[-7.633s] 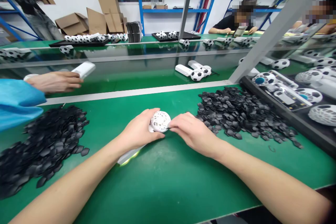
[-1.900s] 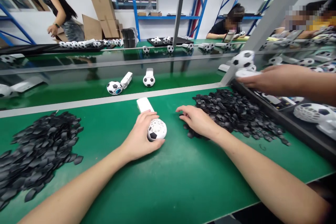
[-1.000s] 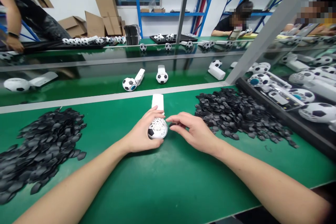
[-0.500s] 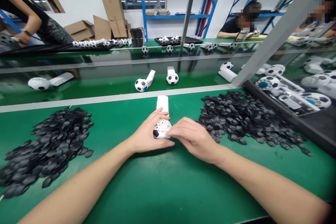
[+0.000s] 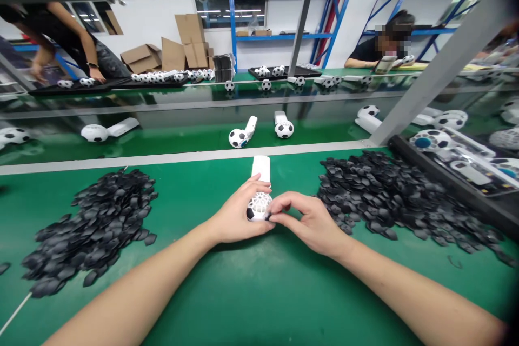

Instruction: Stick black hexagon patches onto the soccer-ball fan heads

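Observation:
My left hand point(image 5: 237, 213) is wrapped round a white ball-shaped piece point(image 5: 259, 205) with an openwork top and a black patch on its lower left. A white flat handle point(image 5: 261, 168) extends from it, away from me, over the green table. At the ball's right side, my right hand point(image 5: 306, 221) pinches a small black piece point(image 5: 268, 217) between thumb and fingers, touching the ball. A heap of black pieces point(image 5: 101, 221) lies to the left, and another black heap point(image 5: 389, 189) lies to the right.
Beyond a pale strip point(image 5: 170, 161), football-patterned pieces point(image 5: 284, 128) lie on a green belt. A black tray point(image 5: 446, 173) with more pieces stands at right. A slanted grey post point(image 5: 430, 70) rises beside it. People are at the far tables.
The view has shifted, so the scene sits lower and further right. My right thumb and fingers now pinch a visible black piece at the ball's lower right. At far left, a person's arms have moved.

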Motion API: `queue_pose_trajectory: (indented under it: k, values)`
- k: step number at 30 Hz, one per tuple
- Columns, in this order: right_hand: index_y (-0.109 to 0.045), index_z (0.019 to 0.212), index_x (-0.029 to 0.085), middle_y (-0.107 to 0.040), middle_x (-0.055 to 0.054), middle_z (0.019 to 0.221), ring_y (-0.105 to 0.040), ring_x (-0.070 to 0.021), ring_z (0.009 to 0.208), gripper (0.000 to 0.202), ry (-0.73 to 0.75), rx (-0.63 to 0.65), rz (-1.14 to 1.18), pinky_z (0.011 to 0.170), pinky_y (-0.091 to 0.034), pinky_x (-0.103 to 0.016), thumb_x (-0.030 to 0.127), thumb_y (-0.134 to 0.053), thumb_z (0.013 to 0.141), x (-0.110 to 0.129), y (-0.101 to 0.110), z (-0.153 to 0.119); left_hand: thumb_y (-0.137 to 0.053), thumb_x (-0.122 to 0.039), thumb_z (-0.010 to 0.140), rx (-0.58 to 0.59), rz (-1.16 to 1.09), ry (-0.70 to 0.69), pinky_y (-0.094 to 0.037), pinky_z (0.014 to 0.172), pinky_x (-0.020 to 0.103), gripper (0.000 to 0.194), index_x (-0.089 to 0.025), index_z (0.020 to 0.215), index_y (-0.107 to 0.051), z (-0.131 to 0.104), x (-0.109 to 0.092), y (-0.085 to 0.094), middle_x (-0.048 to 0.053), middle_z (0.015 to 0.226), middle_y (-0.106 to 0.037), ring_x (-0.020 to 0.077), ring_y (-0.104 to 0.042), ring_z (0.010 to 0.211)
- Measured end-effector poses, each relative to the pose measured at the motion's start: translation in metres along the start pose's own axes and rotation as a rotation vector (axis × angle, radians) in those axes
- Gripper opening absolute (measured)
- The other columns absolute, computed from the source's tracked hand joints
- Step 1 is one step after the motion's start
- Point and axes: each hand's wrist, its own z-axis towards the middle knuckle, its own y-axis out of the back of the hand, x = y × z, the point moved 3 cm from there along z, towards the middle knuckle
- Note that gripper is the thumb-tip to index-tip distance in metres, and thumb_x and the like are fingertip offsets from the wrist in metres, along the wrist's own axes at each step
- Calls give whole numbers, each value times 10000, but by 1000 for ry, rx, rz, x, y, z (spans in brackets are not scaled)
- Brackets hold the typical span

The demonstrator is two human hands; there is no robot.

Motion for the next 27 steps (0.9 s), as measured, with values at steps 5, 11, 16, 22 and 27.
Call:
queue_pose_trajectory:
  k: [5,11,16,22,27]
  values:
    - [-567,710,203,-596,-1,760,-563,-151,746,77,-40,-14,18,708,-461,-297,180,-627,753,-4,-1,2,-682,-241,638,-3,-13,-2,-245,1055,478,526,-221,1113,-457,-1,1,0,90,1295,-452,225,-188,1333]
    - [-619,732,223,-593,-1,785,-553,-147,775,57,-88,18,35,734,-444,-284,182,-607,770,-6,0,2,-664,-213,648,-4,-38,2,-258,1060,431,483,-209,1090,-470,-1,0,0,90,1281,-462,205,-198,1331]
    - [-584,718,204,-548,-1,776,-531,-148,739,56,-216,38,66,664,-432,-278,220,-626,752,-12,-1,4,-640,-162,642,-10,-63,24,-256,1051,455,444,-232,1049,-477,1,0,1,62,1218,-510,221,-186,1333]
    - [-549,663,174,-522,18,705,-502,-120,663,98,-292,32,129,618,-414,-248,156,-637,702,-7,-7,3,-599,-126,647,24,-29,40,-228,1055,469,476,-233,1089,-461,-1,-2,1,60,1273,-475,231,-134,1345]
    - [-509,680,172,-522,32,654,-486,-107,614,128,-370,32,216,587,-414,-233,221,-626,701,-7,-9,8,-598,-146,660,32,-18,110,-212,1049,479,479,-213,1113,-457,-1,-2,2,97,1369,-365,260,-115,1345]
